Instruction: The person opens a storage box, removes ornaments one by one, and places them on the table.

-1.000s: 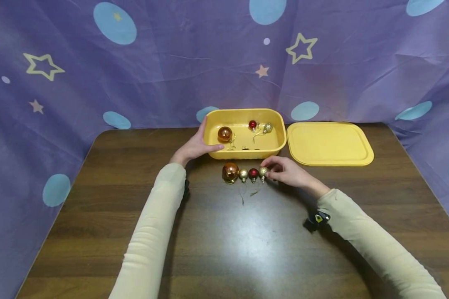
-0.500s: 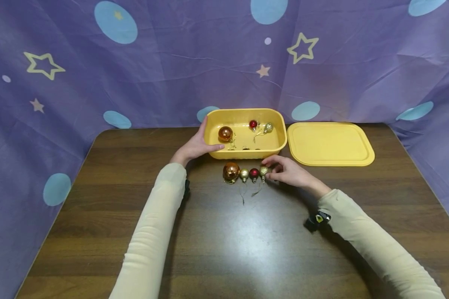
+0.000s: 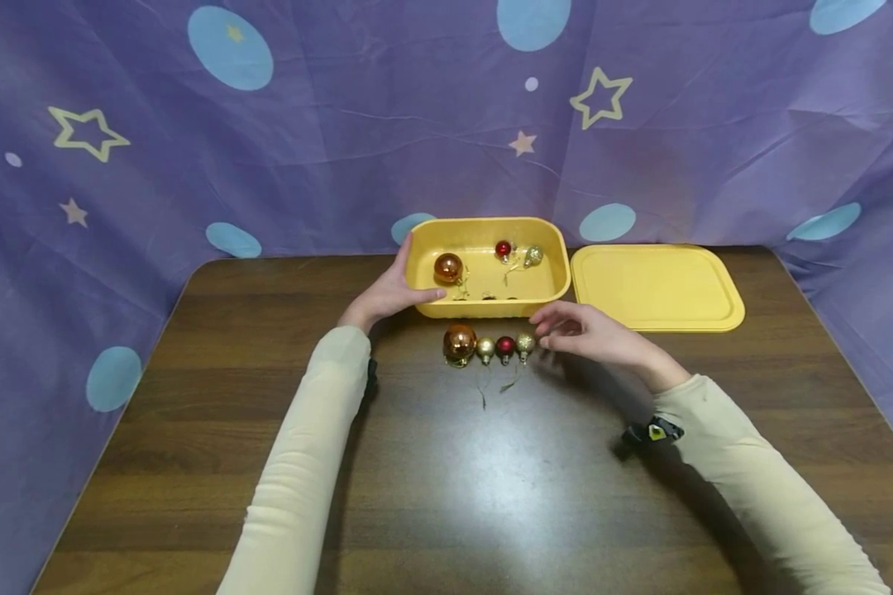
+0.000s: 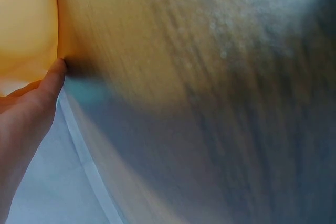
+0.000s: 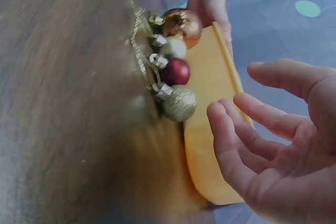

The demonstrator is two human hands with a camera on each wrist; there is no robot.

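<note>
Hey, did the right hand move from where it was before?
Yes. In the head view, judged against the unmoved yellow lid, the right hand has shifted rightward, away from the sparkly gold ball.

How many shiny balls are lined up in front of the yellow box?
4. From left to right in the head view: the big copper ball, the smooth gold ball, the red ball and the glittery gold ball.

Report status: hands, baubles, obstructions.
Left hand holding yellow box. Right hand empty, just off glittery gold bauble. Four baubles lined up before box. Yellow lid aside; nothing seen blocking.
</note>
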